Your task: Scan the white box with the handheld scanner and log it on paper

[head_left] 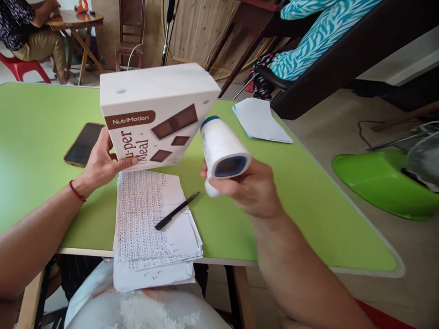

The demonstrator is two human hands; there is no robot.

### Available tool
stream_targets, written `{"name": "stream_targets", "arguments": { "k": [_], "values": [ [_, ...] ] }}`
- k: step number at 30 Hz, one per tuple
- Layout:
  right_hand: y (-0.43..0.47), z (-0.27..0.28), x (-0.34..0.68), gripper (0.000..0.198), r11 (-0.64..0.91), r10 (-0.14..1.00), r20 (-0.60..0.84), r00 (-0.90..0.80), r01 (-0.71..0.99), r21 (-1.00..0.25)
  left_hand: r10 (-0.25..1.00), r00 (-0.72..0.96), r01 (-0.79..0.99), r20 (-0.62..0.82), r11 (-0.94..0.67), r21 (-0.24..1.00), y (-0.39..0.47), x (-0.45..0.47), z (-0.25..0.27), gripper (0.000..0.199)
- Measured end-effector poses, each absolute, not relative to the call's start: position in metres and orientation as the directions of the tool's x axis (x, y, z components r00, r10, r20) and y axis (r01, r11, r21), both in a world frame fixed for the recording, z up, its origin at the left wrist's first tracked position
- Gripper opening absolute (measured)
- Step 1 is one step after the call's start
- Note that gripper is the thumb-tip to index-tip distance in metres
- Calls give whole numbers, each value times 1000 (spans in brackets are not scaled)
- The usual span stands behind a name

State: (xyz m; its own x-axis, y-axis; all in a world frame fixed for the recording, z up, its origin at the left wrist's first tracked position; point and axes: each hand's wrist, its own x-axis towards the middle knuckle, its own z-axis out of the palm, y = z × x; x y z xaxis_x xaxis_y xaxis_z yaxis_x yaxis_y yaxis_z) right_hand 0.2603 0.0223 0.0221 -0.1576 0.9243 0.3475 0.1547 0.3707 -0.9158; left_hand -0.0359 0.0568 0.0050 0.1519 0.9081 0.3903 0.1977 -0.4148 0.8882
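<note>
My left hand (pixel 99 160) grips the lower left edge of a white NutriMotion box (pixel 159 82), thumb across its front. The box is tilted and held above the table, with brown bar pictures on its face. In my right hand (pixel 255 189) is a white pistol-shaped infrared thermometer (pixel 222 141) with blue trim. Its dark screen faces me, and its front end points toward the box's right side. Below the box lie handwritten paper sheets (pixel 140 219), stacked and hanging over the table's front edge. A black pen (pixel 176 211) rests diagonally on them.
A phone (pixel 82 144) lies on the green table (pixel 295 219) beyond my left hand. Folded white papers (pixel 262 119) lie near the far right edge. A green plastic stool (pixel 384 183) stands right of the table. Two other people sit beyond it.
</note>
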Motion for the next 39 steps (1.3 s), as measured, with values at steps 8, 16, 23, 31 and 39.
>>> {"name": "stream_targets", "arguments": {
  "k": [8, 16, 23, 31, 39],
  "values": [
    [64, -2, 294, 38, 291, 957, 146, -252, 836, -466, 897, 166, 252, 410, -441, 862, 79, -52, -15, 78],
    [64, -13, 289, 30, 376, 927, 94, -364, 890, -257, 832, 275, 324, 483, -553, 768, 85, -48, -15, 64],
    [30, 10, 283, 19, 688, 724, 217, -655, 661, -300, 712, 96, 572, 696, -612, 547, 75, -50, -15, 75],
    [28, 6, 277, 16, 733, 679, 207, -704, 631, -254, 523, 285, 563, 803, -769, 301, 35, -22, 16, 14],
    [18, -5, 248, 7, 312, 948, 291, -126, 208, -927, 610, 712, 506, 348, -789, 348, 30, -18, -2, 24]
  ]
}}
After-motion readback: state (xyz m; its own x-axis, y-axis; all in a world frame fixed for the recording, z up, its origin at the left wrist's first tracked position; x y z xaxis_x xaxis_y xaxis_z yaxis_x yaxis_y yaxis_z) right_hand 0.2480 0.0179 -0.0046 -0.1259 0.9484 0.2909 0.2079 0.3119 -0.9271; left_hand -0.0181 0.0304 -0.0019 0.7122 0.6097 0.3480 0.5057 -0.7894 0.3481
